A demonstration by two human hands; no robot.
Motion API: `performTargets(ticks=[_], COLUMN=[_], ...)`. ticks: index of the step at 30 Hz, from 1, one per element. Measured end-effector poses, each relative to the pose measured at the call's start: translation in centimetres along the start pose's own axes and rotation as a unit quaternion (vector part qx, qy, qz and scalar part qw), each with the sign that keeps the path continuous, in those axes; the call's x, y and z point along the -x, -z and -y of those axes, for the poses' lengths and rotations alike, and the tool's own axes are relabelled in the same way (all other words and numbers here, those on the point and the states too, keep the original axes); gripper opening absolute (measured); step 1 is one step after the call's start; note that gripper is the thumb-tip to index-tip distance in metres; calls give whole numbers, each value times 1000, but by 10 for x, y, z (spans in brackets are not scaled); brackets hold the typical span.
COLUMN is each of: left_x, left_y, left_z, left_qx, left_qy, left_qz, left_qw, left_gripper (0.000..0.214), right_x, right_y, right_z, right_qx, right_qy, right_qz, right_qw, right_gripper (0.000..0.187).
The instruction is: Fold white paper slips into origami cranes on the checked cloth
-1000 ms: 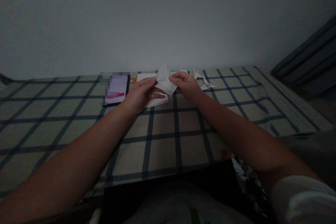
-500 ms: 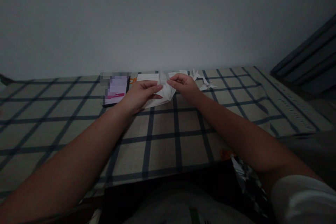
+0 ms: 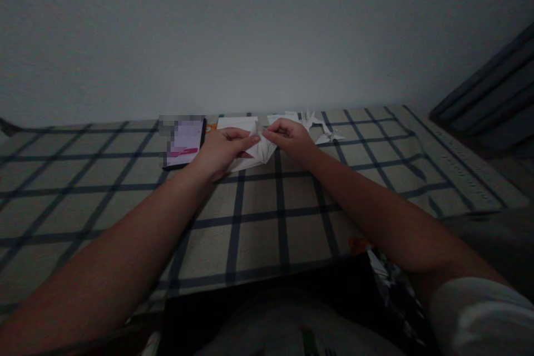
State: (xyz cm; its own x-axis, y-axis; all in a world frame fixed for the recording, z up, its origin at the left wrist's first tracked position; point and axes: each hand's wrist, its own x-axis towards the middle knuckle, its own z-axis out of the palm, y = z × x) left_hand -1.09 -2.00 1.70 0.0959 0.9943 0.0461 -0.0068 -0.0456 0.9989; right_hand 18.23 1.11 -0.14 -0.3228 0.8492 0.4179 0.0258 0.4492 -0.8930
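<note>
Both my arms reach forward over a checked cloth. My left hand (image 3: 223, 147) and my right hand (image 3: 290, 139) pinch the same partly folded white paper (image 3: 262, 149) between them, low over the cloth. Fingertips of both hands meet at the paper's upper edge. Under it lies a flat white sheet (image 3: 237, 122), its far part showing beyond my left hand.
A phone (image 3: 184, 142) with a lit screen lies left of my left hand. Two small folded white paper figures (image 3: 323, 127) rest to the right, near the wall. The checked cloth (image 3: 258, 211) covers the whole surface. A dark slatted object (image 3: 492, 100) stands at the far right.
The paper stood raised and open a second ago. My hands have since lowered it to the cloth and pressed it flatter, moving slightly closer together.
</note>
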Motion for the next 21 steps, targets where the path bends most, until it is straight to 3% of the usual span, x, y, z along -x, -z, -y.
performTargets(ticks=[11,21], left_x=[1,0], left_y=[-5,-1], left_z=[1,3], left_qx=[17,0], left_qy=[2,-16], left_qz=[-29,19], left_qw=[999,1000], left_gripper=[36,40], right_x=[0,0], right_y=[-3,0], right_z=[2,1], right_qx=[-5,-36], right_qy=[-11,-37], right_qz=[-1,10], right_qw=[1000,999], right_gripper=[35,36])
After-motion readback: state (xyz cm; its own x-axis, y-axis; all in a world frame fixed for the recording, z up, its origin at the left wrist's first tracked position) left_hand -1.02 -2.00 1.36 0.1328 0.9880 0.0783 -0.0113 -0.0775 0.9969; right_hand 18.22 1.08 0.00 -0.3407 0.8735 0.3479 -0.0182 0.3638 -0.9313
